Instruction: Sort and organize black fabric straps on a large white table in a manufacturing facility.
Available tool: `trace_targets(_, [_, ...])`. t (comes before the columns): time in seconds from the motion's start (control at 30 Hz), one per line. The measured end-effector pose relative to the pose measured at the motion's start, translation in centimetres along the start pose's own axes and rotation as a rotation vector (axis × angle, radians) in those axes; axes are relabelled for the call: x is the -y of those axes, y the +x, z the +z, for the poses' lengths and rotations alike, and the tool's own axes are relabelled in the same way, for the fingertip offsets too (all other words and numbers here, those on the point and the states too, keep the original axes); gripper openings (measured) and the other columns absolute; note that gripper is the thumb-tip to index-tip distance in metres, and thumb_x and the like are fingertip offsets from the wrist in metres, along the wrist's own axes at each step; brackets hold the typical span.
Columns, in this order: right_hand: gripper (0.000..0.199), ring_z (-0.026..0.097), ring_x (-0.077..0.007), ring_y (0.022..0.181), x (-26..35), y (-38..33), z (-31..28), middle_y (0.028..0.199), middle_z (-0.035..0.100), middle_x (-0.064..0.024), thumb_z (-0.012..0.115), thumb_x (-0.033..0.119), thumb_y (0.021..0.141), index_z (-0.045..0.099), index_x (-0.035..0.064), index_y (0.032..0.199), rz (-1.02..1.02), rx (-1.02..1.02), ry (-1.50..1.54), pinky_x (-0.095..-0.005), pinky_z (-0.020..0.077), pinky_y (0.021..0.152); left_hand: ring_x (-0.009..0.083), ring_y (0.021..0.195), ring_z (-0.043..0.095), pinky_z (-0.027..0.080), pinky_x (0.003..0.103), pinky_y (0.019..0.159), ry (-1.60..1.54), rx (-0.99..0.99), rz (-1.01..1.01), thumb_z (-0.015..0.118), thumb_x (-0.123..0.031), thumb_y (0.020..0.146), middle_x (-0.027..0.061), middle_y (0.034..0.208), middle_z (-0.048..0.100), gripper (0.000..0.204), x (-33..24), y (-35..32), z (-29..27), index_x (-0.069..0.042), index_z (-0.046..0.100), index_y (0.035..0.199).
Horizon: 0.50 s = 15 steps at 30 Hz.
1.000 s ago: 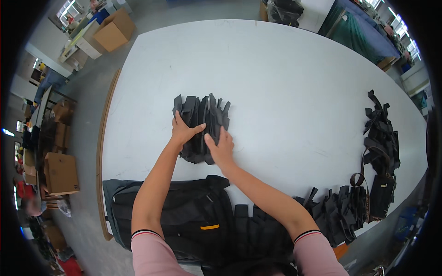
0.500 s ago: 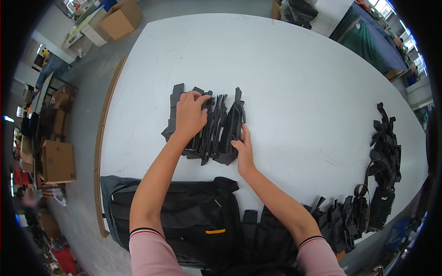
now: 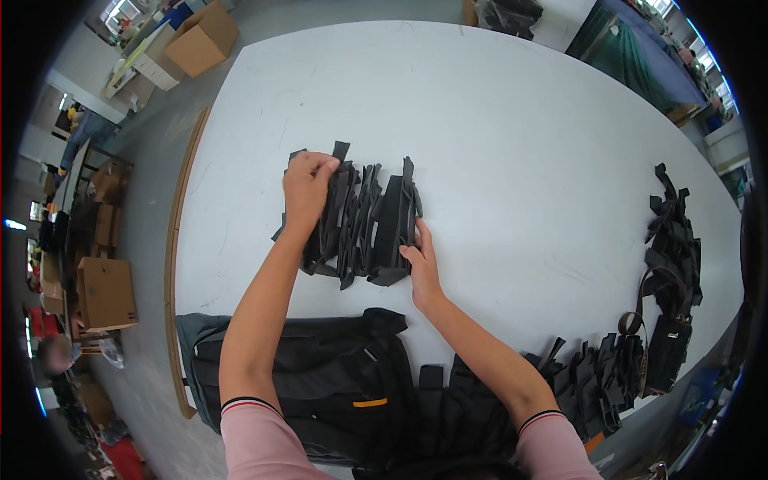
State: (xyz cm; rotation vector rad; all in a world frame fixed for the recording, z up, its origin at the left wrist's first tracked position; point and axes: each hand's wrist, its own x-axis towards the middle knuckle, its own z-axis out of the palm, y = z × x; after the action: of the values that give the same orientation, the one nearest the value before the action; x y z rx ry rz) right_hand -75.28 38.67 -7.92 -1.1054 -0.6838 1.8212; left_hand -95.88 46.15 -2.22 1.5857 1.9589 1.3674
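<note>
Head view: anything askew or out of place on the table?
Nothing damaged or spilled. The row of black strap pieces between the left hand and right hand is uneven: pieces lean at different angles and some ends stick out past the rest. The black pieces along the table's right edge lie in a loose, untidy heap.

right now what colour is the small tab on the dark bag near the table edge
Orange, a small tab on the black bag; the head view shows it best.
</note>
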Motion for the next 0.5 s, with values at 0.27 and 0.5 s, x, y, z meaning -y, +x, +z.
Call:
trace_targets(0.27, [0.065,0.042,-0.0165,0.110,0.8,-0.7,1.7,0.125,0.043,-0.0084,0.047,0.009,0.082,0.022,0.0092,0.142,-0.012,0.049,-0.044,-0.0291,0.0289,0.098,0.0147,0.078,0.062,0.052,0.025,0.066,-0.162,0.172,-0.400,0.054,-0.019,0.089,0.0079,0.086,0.065,0.024,-1.5,0.2,-2.2,0.001,0.067,0.095])
trace_targets(0.5, [0.060,0.036,-0.0198,0.119,0.1,-1.5,2.2,0.138,0.032,-0.0111,0.049,0.010,0.084,0.024,0.0058,0.139,-0.051,-0.138,0.036,-0.0308,0.0286,0.101,0.0202,0.091,0.060,0.052,0.035,0.071,-0.536,0.114,-0.675,0.051,-0.020,0.089,0.0096,0.100,0.060,0.024,0.7,0.3,-0.5,0.000,0.059,0.100])
